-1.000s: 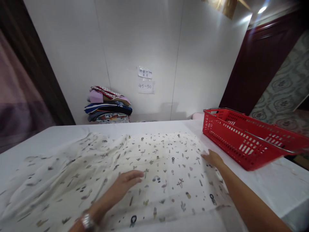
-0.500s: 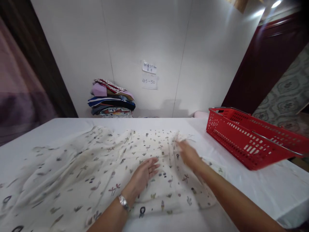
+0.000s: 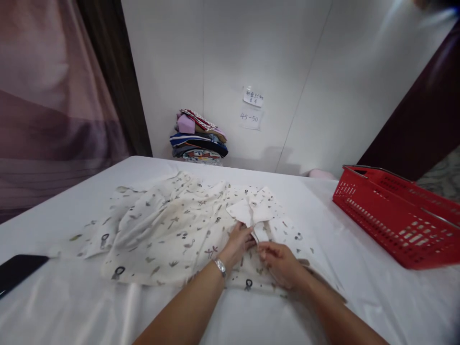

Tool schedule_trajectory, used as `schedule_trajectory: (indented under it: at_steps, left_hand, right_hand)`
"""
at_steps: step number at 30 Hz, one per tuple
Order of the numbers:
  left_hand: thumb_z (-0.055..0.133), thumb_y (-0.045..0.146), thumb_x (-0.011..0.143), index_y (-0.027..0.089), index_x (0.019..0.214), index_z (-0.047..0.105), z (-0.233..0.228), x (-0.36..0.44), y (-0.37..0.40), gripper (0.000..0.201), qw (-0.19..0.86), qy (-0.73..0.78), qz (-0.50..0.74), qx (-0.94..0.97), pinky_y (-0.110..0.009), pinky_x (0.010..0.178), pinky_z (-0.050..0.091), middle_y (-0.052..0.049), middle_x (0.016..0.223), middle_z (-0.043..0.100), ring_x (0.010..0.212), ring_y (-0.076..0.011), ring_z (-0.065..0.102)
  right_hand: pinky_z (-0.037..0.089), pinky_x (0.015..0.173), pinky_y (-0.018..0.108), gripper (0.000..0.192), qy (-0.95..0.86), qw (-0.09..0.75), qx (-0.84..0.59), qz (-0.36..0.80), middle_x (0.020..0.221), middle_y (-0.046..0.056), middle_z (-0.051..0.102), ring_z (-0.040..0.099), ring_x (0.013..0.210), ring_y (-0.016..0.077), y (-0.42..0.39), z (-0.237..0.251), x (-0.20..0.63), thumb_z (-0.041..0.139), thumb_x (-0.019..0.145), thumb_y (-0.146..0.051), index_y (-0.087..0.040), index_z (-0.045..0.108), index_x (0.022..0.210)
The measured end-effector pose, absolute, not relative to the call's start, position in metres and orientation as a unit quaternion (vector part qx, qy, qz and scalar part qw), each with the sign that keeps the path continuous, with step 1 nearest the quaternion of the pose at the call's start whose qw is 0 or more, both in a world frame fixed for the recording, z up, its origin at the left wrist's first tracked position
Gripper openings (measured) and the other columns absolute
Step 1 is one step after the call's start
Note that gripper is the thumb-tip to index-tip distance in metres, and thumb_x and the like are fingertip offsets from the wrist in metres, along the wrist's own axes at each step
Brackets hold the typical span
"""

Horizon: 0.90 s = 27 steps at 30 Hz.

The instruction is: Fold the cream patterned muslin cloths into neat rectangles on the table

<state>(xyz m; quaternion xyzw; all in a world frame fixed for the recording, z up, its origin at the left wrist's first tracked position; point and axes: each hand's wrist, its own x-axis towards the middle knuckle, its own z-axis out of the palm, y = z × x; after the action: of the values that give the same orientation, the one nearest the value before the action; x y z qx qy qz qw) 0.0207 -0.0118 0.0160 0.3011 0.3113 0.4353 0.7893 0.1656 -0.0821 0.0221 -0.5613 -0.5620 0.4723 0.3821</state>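
A cream garment (image 3: 168, 230) printed with small plants and animals lies spread on the white table (image 3: 72, 306). Its right part is folded back, showing a pale underside flap (image 3: 251, 211). My left hand (image 3: 239, 242), with a watch on the wrist, pinches the cloth at the base of that flap. My right hand (image 3: 282, 263) rests on the garment just to the right, its fingertips meeting the left hand on the same fold.
A red plastic basket (image 3: 395, 220) stands on the table at the right. A stack of folded clothes (image 3: 199, 139) sits against the white wall at the back, below two paper notes (image 3: 251, 108). A dark phone (image 3: 17, 270) lies at the table's left edge.
The garment's right side has been folded inward and bunched. Both hands came together at the fold from lying flat and apart. The view swung left, bringing the phone in.
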Motion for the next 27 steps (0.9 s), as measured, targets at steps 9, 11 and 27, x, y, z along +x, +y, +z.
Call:
schedule_trajectory:
  at_steps: [9,11,27]
  left_hand:
    - [0.056,0.022,0.081,0.013,0.097,0.059,0.013,-0.008,0.026,0.019,0.815,0.315,0.461,0.154,-0.03,0.09,0.048,-0.015,0.11,0.061,0.098,-0.0197,0.06]
    - [0.056,0.023,0.082,0.013,0.1,0.059,0.012,-0.01,0.029,0.021,0.818,0.306,0.466,0.143,-0.032,0.093,0.047,-0.014,0.111,0.061,0.099,-0.02,0.06]
    - [0.051,0.011,0.081,0.015,0.081,0.057,0.01,-0.041,0.054,0.008,0.757,0.376,0.504,0.177,-0.029,0.09,0.047,-0.011,0.096,0.064,0.087,-0.0154,0.063]
  right_hand:
    - [0.052,0.06,0.029,0.017,-0.336,0.443,-0.623,0.551,0.077,0.009,0.065,0.062,0.066,0.016,-0.004,0.033,0.178,0.062,0.075,-0.031,-0.015,0.056,0.076]
    - [0.049,0.057,0.029,0.016,-0.391,0.458,-0.634,0.486,0.069,0.006,0.062,0.059,0.062,0.0162,0.013,0.03,0.172,0.06,0.075,-0.032,-0.017,0.054,0.073]
    - [0.039,0.066,0.025,0.026,-0.606,0.443,-0.614,0.243,0.073,-0.001,0.063,0.053,0.067,0.0149,0.036,-0.012,0.102,0.049,0.075,-0.036,-0.019,0.065,0.087]
